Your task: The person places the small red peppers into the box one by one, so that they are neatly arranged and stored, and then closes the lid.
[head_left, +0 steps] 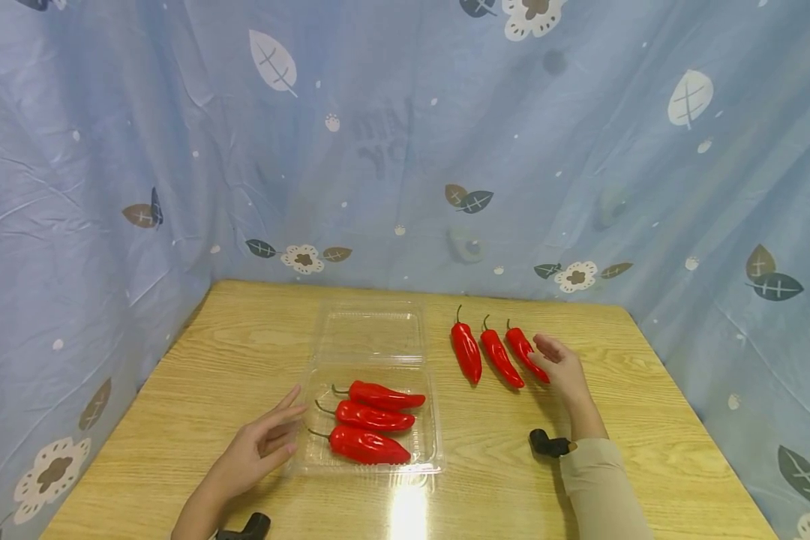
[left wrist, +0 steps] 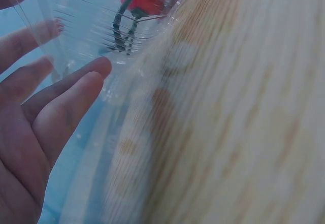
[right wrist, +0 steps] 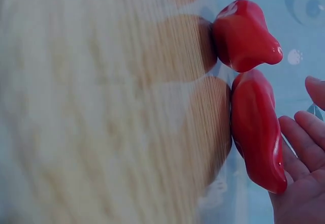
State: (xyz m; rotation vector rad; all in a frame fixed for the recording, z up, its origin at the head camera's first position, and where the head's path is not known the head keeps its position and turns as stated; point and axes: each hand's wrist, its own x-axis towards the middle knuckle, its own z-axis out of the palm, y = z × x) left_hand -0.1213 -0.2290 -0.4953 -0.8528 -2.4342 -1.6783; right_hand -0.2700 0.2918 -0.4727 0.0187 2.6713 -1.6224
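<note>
Three red chili peppers with dark green stems lie side by side in a clear plastic clamshell box (head_left: 437,427): a back pepper (head_left: 386,396), a middle pepper (head_left: 376,417) and a front pepper (head_left: 369,445). My left hand (head_left: 253,454) is at the box's left wall, fingers loosely extended; whether they touch it I cannot tell. Right of the box, three more peppers lie in a row: a left pepper (head_left: 466,352), a centre pepper (head_left: 502,358) and a right pepper (head_left: 521,349). Beside the right one, my right hand (head_left: 562,373) is spread with nothing in its grasp; contact is unclear.
The box's lid (head_left: 373,334) is folded back flat toward the rear of the wooden table (head_left: 243,337). A blue patterned curtain (head_left: 391,150) hangs behind the table and along its sides. Black wrist-worn devices sit near the left wrist (head_left: 246,527) and right wrist (head_left: 549,443).
</note>
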